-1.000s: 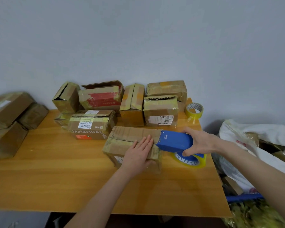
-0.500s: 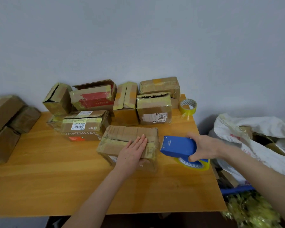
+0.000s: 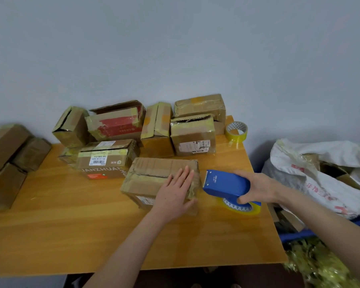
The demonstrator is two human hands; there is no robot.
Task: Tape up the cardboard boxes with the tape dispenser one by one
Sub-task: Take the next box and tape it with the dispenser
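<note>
Two hands divide the work at a wooden table point(image 3: 71, 225). The left hand point(image 3: 174, 194) lies flat, fingers straight, on the right end of the nearest box point(image 3: 152, 175), apparently to pin its flaps shut and keep it from sliding. The right hand point(image 3: 258, 189) is curled round the blue dispenser point(image 3: 227, 183). The dispenser sits just beside the box's right end, cutter edge turned toward it and its yellowish roll low over the tabletop, placed as if for a pull along the top. Whether a strip of tape joins it to the box cannot be made out. The box's centre seam shows as a dark line, suggesting the sealing is unfinished. Behind it, other boxes point(image 3: 192, 135), several with gaping flaps, sit against the wall, with a spare roll point(image 3: 236, 130) at the table's far right corner. A further stack point(image 3: 6, 159) stands off the left edge, and a white sack point(image 3: 320, 173) slumps to the right.
</note>
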